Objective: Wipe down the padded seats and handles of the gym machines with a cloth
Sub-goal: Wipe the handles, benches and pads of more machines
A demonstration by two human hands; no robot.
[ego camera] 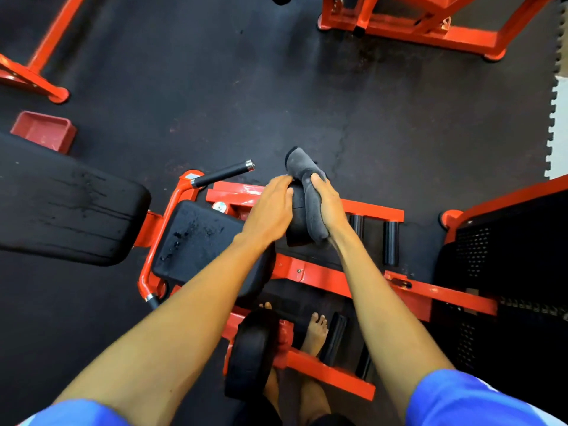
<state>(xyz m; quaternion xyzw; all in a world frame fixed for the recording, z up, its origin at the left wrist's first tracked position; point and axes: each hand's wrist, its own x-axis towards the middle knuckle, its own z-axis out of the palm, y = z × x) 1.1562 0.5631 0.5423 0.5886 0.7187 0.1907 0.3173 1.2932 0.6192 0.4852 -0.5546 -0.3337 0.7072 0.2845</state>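
Black rubber floor point(215, 87) fills most of the view, scuffed and faintly cracked near the middle. Its interlocking toothed edge point(554, 96) runs down the far right, with pale flooring beyond it. The widest open stretch lies ahead of the hands, between two other orange machine bases, one at top right point(430, 32) and one at top left point(33, 72).

The nearest machine's orange frame point(372, 210) crosses under the arms, and its dark perforated weight housing point(491, 256) closes off the right side. On the left a long black back pad point(61, 204) shows wet streaks. Just beside it the smaller seat pad point(196, 238) carries droplets.

A black roller pad point(296, 216) sits between the two hands. The grey cloth point(310, 192) is draped over its right side, with one end sticking up past the top. The left hand point(270, 210) rests on the pad's left side with its fingers laid nearly straight and holding nothing. The right hand point(329, 204) grips the cloth against the pad, thumb on top and the other fingers hidden behind it.

A black handle point(221, 173) with a chrome tip juts out left of the hands. A red tray point(44, 130) lies on the floor at the far left. A second roller pad point(252, 355) and bare feet point(316, 333) sit low in the frame.
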